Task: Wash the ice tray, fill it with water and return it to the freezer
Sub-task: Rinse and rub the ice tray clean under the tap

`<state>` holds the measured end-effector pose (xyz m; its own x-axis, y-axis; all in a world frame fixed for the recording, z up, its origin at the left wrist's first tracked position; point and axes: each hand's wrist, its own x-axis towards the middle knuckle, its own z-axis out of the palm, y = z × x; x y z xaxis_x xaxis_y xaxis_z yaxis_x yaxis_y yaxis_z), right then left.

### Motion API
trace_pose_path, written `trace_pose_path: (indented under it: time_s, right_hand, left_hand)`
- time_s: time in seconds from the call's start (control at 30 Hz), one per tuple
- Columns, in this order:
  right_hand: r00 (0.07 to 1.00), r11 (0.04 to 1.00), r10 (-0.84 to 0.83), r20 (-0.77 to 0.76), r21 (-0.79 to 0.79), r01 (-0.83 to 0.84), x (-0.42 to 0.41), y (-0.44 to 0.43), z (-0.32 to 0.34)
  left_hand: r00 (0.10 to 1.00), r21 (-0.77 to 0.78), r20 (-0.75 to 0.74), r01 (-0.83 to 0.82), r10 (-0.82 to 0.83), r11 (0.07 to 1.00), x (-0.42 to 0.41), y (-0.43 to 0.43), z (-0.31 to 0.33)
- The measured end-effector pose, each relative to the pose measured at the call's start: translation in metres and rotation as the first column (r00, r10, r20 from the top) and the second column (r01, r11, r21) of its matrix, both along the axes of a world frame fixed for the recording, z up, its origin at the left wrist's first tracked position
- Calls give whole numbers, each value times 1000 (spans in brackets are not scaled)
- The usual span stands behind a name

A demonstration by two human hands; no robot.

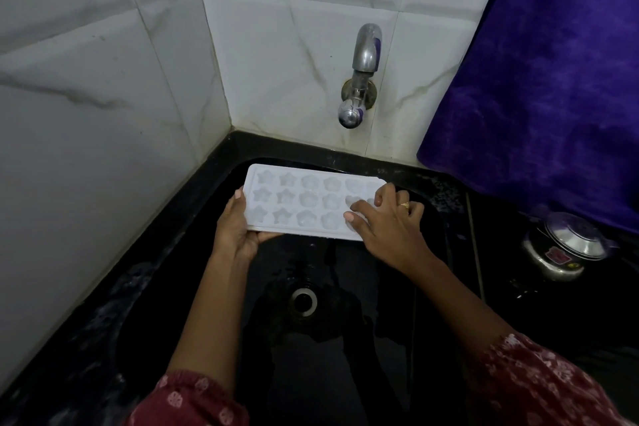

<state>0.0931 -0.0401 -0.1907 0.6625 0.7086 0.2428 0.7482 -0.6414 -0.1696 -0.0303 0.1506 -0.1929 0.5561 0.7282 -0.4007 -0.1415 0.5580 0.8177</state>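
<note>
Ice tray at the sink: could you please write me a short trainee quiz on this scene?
1. True or false: water runs from the tap onto the tray.
2. The cloth hangs: A) left of the tap, B) right of it, C) over the tray.
3. Which hand lies on the tray's cavities?
Key: 1 false; 2 B; 3 right hand.
</note>
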Motion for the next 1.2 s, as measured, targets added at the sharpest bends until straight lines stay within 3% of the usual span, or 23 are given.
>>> trace_pose_path:
  time_s: [0.13, 0.3, 0.8, 1.2]
  right_hand:
    - [999, 998, -26, 35, 56, 24, -1, 5, 7]
    - [995, 996, 90, 52, 4, -90, -10, 18, 12]
    - [997, 996, 56, 54, -80, -51, -4, 21, 10]
    - [998, 997, 67, -15, -39, -67, -4, 17, 12]
  left_hand:
    - [1000, 4, 2, 1, -1, 1000, 1, 0, 1]
    - [1000, 10, 4, -8, 8, 1000, 3, -2, 4]
    - [1000, 10, 4, 12, -12, 1000, 4, -5, 10]
    - [1000, 7, 6, 14, -14, 1000, 3, -7, 8]
